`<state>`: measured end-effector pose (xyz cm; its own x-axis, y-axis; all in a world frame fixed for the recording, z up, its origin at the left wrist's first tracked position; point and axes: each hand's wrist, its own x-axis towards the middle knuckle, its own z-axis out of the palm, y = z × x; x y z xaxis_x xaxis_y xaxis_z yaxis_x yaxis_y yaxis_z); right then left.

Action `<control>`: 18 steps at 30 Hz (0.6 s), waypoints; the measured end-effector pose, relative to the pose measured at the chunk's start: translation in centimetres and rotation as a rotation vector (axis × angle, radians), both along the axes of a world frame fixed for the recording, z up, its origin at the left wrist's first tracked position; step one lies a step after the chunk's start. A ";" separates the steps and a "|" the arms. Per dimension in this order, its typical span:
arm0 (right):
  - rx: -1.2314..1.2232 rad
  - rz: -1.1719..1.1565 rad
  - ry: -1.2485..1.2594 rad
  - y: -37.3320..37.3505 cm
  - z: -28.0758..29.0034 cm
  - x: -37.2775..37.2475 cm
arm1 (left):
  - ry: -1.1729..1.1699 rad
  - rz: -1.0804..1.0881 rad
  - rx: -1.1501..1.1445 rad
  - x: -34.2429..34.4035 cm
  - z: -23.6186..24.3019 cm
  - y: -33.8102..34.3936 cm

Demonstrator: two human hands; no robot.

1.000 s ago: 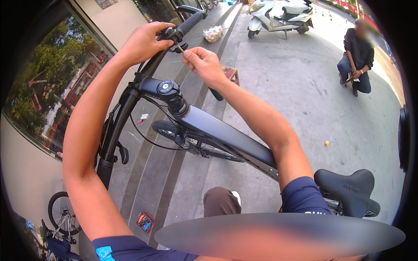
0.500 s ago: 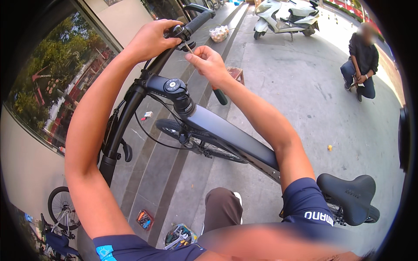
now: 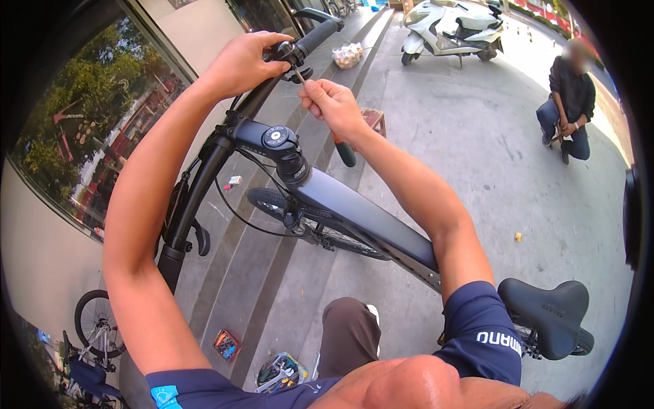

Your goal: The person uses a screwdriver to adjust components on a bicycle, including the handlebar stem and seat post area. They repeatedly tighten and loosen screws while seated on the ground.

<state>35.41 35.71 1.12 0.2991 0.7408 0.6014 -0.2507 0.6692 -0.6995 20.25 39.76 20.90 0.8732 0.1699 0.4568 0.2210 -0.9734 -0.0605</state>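
A bicycle with a grey frame (image 3: 368,208) stands before me, its black handlebar (image 3: 204,163) turned along my left side. At the handlebar's far end my left hand (image 3: 246,66) is closed, thumb and fingers pinching a small black round fitting (image 3: 283,50) beside the grip (image 3: 317,35). My right hand (image 3: 334,108) is closed on a thin metal shaft (image 3: 300,75), whose tip reaches the underside of that fitting. In line with the shaft, a dark green and orange handle (image 3: 346,153) shows below my wrist, so it looks like a screwdriver. My wrist hides its middle.
The black saddle (image 3: 545,317) is at my right. Steps (image 3: 238,273) run along the wall, with a red tool box (image 3: 226,345) and a tool basket (image 3: 281,371) near my leg. A small stool (image 3: 373,119), a white scooter (image 3: 453,34) and a crouching person (image 3: 571,102) are beyond.
My right hand has slid slightly down and back along the shaft, and its fingers are curled more. My left hand keeps its hold on the fitting. The whole view has shifted a little.
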 end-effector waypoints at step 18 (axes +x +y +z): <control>-0.032 -0.083 -0.072 -0.2 0.4 0.5 | -0.006 0.021 -0.004 -0.1 -0.2 0.0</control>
